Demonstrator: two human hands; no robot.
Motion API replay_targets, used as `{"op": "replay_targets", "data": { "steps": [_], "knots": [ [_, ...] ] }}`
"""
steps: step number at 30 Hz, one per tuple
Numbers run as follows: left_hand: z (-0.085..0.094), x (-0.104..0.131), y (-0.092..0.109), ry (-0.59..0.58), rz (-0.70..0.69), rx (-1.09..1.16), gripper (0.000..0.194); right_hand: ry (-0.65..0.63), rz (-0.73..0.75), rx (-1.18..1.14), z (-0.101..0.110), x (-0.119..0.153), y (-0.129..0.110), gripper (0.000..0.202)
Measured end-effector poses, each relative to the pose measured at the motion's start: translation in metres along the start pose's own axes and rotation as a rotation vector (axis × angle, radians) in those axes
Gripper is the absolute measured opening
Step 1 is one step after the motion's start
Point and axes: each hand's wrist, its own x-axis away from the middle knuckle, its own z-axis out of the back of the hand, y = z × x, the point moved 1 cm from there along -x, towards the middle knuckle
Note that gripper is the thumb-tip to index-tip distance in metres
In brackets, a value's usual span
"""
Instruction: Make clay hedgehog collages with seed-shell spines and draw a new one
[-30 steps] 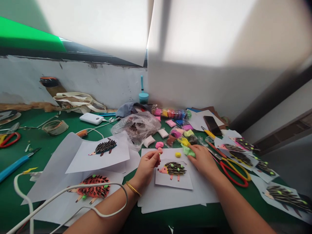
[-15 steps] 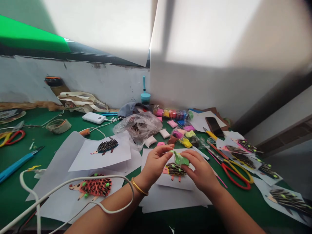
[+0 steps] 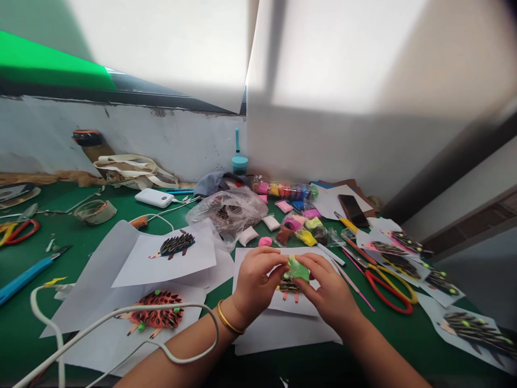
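In front of me, my left hand (image 3: 258,277) and my right hand (image 3: 328,280) both pinch a lump of light green modelling clay (image 3: 298,269), seemingly in a thin wrapper. The fingertips are closed on its two sides. Directly below lies a white sheet with a hedgehog picture (image 3: 290,285), its back covered in dark striped seeds; my fingers and the clay hide part of it. To the left, a red clay hedgehog (image 3: 159,310) bears seeds and small green balls. Another seed hedgehog (image 3: 177,244) lies on paper behind it.
Coloured clay packets (image 3: 305,229) and a plastic bag of seeds (image 3: 228,210) lie beyond my hands. Red-and-yellow scissors (image 3: 390,291) and more hedgehog sheets (image 3: 476,331) are on the right. A white cable (image 3: 161,304) loops across my left forearm; a blue-handled knife (image 3: 28,276) lies far left.
Both hands have dropped slightly, with the fingertips still on the green clay. The clay, stretched out and uneven before, now looks more compact and turned. The view has shifted a little.
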Motion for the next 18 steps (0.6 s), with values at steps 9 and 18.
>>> {"op": "replay_targets", "data": {
  "steps": [9,18],
  "knots": [
    [-0.005,-0.001,-0.003,-0.100,0.275,0.093,0.013,0.017,0.058,0.051,-0.003,0.001,-0.005,0.037],
    [-0.008,-0.005,-0.007,-0.174,0.768,0.569,0.036,0.049,0.045,0.086,-0.003,-0.002,-0.005,0.038]
  ]
}}
